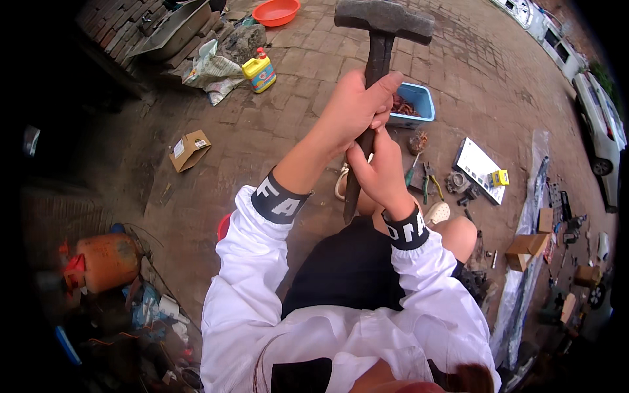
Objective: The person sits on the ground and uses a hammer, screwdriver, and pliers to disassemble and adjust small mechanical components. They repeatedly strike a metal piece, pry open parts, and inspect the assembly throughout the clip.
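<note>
A sledgehammer with a dark steel head (383, 18) and a worn dark handle (379, 57) is raised upright in front of me. My left hand (357, 105) is wrapped around the handle's upper part, thumb along the shaft. My right hand (380, 170) grips the handle lower down, just under the left hand, and the handle's butt end pokes out below it. Both arms wear white sleeves with black cuffs. My bare knees and dark shorts show below the hands.
On the brick paving lie a blue tub (419, 98) of reddish parts, a yellow jug (260, 72), an orange basin (275, 12), a cardboard box (190, 149), pliers (429, 182) and small boxes (527, 249). An orange gas cylinder (105, 262) lies left; a white car (599, 124) is parked right.
</note>
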